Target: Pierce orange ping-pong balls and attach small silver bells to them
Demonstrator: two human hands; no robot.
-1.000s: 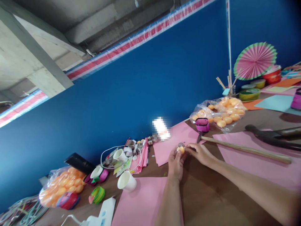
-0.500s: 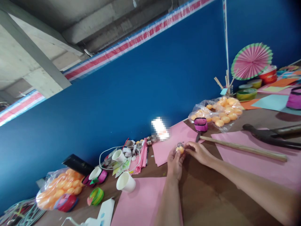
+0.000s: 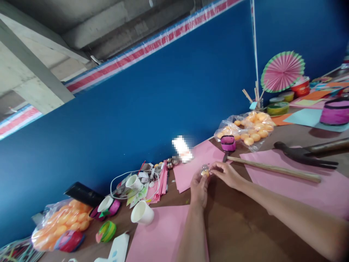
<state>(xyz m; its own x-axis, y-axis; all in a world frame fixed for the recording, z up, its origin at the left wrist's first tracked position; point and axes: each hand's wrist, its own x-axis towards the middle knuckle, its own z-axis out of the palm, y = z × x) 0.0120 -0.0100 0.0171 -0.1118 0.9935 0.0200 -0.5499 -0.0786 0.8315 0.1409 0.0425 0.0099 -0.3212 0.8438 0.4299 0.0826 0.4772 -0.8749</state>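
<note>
- Brown tabletop (image 3: 245, 225) spreads beneath everything, a pink sheet (image 3: 152, 236) lying at its near side, next to a white power strip (image 3: 119, 248).
- White paper cup (image 3: 142, 213) at that sheet's far left corner.
- The person's left hand (image 3: 199, 191) pinches a small orange ball (image 3: 205, 173) between thumb and fingers; something silvery and shiny covers its top, too small to make out.
- The right hand (image 3: 225, 175) comes in from the right, thumb and forefinger tips nearly together at the ball's side; whether they grip anything, one cannot tell.
- To the right, a wooden-handled hammer (image 3: 272, 168) lies partly across another pink sheet (image 3: 297, 196), a dark claw hammer (image 3: 296, 153) beyond it.
- Farther back, a clear bag of orange balls (image 3: 257, 127) sits behind a magenta band (image 3: 228, 144).
- Beyond, a pink pleated fan (image 3: 283, 72) stands near a red tub (image 3: 300, 87).
- Blue partition (image 3: 136, 109) behind, concrete beams (image 3: 98, 29) overhead.
</note>
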